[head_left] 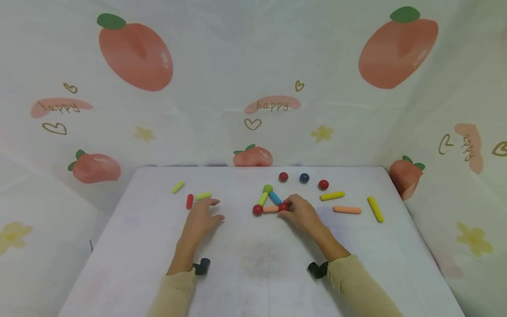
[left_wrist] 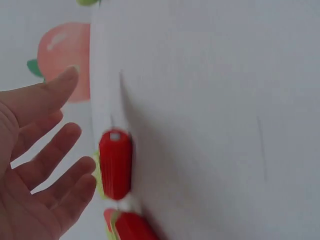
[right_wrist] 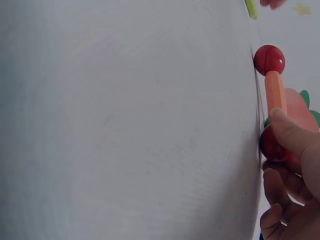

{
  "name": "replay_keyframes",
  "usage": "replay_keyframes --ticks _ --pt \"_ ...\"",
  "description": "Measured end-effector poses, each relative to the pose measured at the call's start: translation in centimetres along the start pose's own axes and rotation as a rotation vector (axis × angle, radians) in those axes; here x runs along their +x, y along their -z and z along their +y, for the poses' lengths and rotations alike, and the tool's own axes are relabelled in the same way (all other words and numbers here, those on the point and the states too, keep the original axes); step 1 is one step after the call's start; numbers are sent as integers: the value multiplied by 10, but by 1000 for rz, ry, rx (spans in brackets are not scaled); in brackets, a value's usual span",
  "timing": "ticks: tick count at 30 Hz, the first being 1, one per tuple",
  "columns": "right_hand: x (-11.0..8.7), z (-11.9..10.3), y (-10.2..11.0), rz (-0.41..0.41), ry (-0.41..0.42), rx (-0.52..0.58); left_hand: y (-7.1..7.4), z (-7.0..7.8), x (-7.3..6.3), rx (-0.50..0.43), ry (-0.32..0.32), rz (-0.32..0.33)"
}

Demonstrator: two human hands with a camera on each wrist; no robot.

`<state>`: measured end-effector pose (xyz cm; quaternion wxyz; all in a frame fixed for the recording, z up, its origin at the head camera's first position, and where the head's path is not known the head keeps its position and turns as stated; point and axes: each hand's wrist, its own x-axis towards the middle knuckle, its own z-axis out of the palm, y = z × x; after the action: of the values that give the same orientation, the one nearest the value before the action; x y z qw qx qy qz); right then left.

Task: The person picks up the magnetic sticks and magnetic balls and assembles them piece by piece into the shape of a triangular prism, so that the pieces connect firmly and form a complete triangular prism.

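A triangle of rods and balls lies flat mid-table: a green ball [head_left: 268, 188] at the far corner, a red ball [head_left: 258, 210] at the near left, and another red ball [head_left: 283, 207] at the near right. Between them run a yellow-green rod [head_left: 263, 199], a blue rod [head_left: 275, 198] and an orange rod [head_left: 271, 209]. My right hand [head_left: 300, 215] pinches the near-right ball between thumb and fingers; the right wrist view shows the thumb [right_wrist: 287, 130] against it. My left hand [head_left: 201, 222] holds nothing, fingers spread beside a short red rod [head_left: 189, 201].
Two yellow-green rods [head_left: 203, 196] lie beyond the left hand. At the back right are two loose red balls [head_left: 283, 177] and a dark blue ball [head_left: 304, 178]. Nearer on that side lie two yellow rods [head_left: 375, 209] and an orange rod [head_left: 347, 210]. A printed cloth hangs behind the white table.
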<state>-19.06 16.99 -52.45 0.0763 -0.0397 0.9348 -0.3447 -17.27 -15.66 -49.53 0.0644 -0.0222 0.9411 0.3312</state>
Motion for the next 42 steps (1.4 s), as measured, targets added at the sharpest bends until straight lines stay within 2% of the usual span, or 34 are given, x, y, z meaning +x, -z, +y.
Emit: replay_keyframes --ticks 4,9,15,19,22,27,30,36,42 --pt "0 1 0 6 0 -1 11 -13 -3 30 -15 -41" --pt "0 -1 -1 -2 -3 0 14 -20 -5 68 -14 -110" --pt "-1 -1 -1 2 3 11 11 -22 -2 127 -21 -99" --pt "0 0 -1 1 7 13 7 -18 4 153 -40 -101" --pt "0 1 -1 4 12 15 4 -9 8 89 -63 -95" --pt "-1 1 -2 11 15 24 -13 18 16 -168 -111 -73" --pt "-2 1 -3 11 14 31 -28 32 20 -277 -129 -65" --pt "-2 1 -4 27 52 18 -55 49 27 -370 -155 -62" --pt "-2 5 -3 40 82 3 -63 59 26 -401 -168 -65"
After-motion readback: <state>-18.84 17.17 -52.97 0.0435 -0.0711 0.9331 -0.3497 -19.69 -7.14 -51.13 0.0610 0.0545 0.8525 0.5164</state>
